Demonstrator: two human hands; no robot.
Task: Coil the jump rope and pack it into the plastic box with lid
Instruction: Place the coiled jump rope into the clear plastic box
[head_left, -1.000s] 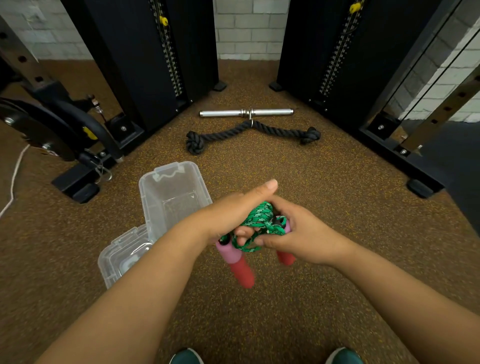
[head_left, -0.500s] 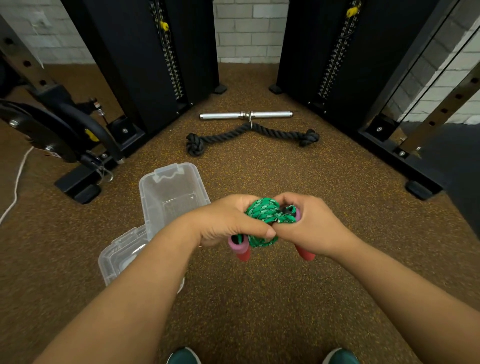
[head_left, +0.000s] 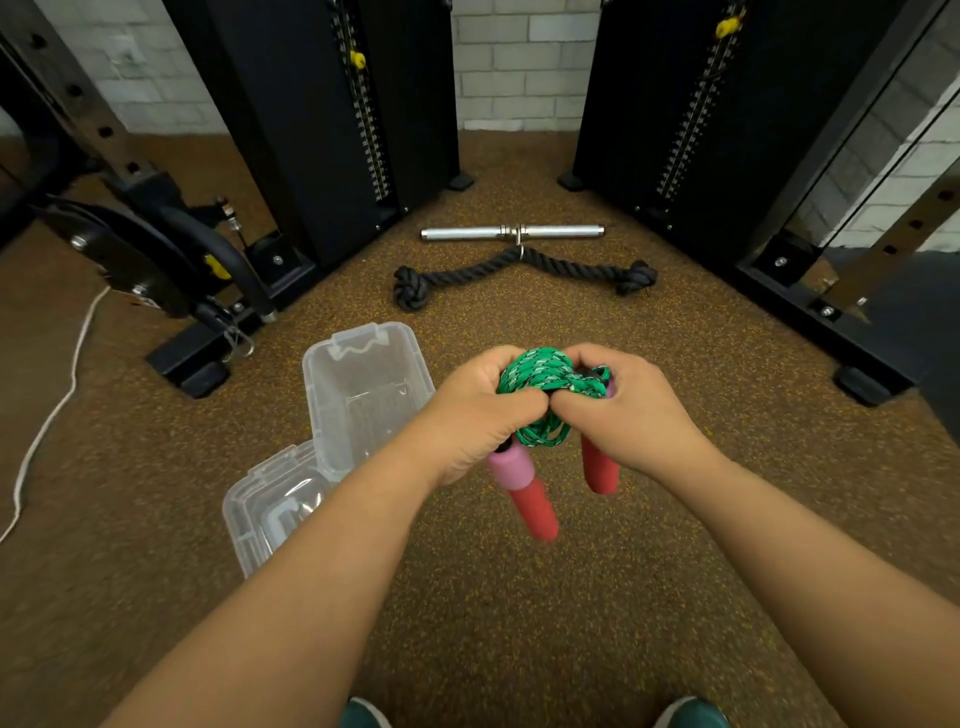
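The jump rope (head_left: 545, 376) is a bundle of green braided cord with red and pink foam handles. My left hand (head_left: 475, 415) and my right hand (head_left: 623, 410) both grip the coiled cord in the air, thumbs meeting at the middle. One handle (head_left: 524, 493) hangs below my left hand, the other handle (head_left: 600, 467) below my right. The clear plastic box (head_left: 363, 384) stands open on the floor to the left of my hands. Its clear lid (head_left: 270, 512) lies against the box's near side, partly behind my left forearm.
Black weight-stack towers stand at back left (head_left: 332, 130) and back right (head_left: 701, 119). A chrome bar (head_left: 511, 232) and a black knotted rope attachment (head_left: 519, 270) lie on the brown speckled floor beyond the box. A white cord (head_left: 52, 410) trails at far left.
My hands have closed together over the green bundle and drawn it tighter. The handles have swung down and now hang apart below each hand.
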